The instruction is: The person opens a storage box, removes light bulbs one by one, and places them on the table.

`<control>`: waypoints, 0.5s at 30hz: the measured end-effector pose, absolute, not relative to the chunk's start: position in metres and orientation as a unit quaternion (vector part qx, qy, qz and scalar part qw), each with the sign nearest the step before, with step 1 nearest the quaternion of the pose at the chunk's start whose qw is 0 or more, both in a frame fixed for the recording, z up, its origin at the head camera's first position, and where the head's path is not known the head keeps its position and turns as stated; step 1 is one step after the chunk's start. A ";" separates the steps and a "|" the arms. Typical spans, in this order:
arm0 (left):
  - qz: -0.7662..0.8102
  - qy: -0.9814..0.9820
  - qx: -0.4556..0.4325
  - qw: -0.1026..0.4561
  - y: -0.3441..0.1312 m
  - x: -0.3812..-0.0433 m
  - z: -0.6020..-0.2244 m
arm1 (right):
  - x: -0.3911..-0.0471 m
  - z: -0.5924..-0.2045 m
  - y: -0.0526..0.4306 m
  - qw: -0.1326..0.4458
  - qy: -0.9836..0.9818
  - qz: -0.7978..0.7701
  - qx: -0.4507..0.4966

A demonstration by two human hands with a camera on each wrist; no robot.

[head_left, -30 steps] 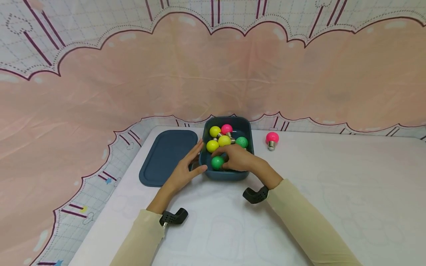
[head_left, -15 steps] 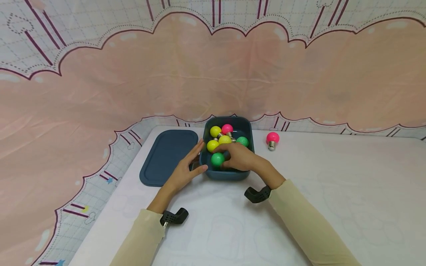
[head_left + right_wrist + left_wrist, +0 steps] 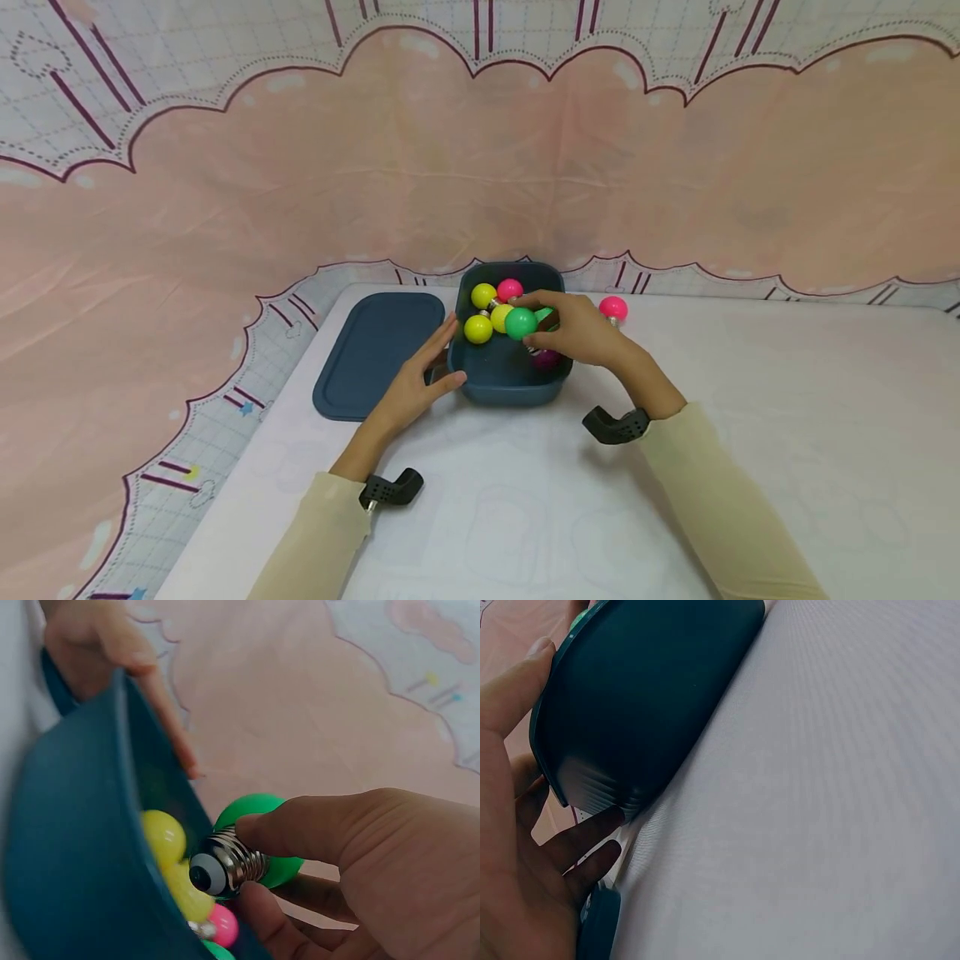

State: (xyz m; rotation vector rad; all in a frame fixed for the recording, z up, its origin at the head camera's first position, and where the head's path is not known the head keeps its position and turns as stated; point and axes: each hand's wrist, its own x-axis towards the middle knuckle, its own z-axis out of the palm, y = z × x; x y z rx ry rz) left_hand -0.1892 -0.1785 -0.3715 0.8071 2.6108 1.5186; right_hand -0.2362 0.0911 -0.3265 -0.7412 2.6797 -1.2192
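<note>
My right hand (image 3: 581,329) pinches a green light bulb (image 3: 521,323) above a dark blue plastic box (image 3: 510,395). In the right wrist view, thumb and fingers grip around the bulb's silver screw base (image 3: 241,853), its end facing the camera. Inside the box lie several yellow bulbs (image 3: 478,329), a pink bulb (image 3: 510,289), another green one partly behind my fingers, and a dark purple bulb (image 3: 546,359) near the right wall. My left hand (image 3: 416,383) rests against the box's left side, fingers extended; the left wrist view shows its thumb at the rim (image 3: 553,660).
A flat dark blue lid (image 3: 378,357) lies left of the box on the white table (image 3: 510,492). Another pink bulb (image 3: 613,307) is on the table to the right, partly behind my right hand. A patterned pink cloth (image 3: 480,175) hangs behind the table.
The right hand has lifted the green bulb from the box's near end and carried it up and rightward, farther back. The purple bulb has come into sight. My left hand stays put.
</note>
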 end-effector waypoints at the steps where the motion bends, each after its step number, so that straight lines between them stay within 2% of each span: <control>1: 0.486 0.835 0.258 0.008 -0.178 -0.190 -0.372 | -0.237 -0.326 0.096 0.047 0.882 -0.405 -0.238; 9: 0.493 0.830 0.260 0.010 -0.178 -0.192 -0.374 | -0.239 -0.322 0.126 0.011 0.874 -0.441 -0.206; 15: 0.492 0.833 0.254 0.010 -0.177 -0.191 -0.373 | -0.243 -0.322 0.143 0.007 0.864 -0.474 -0.171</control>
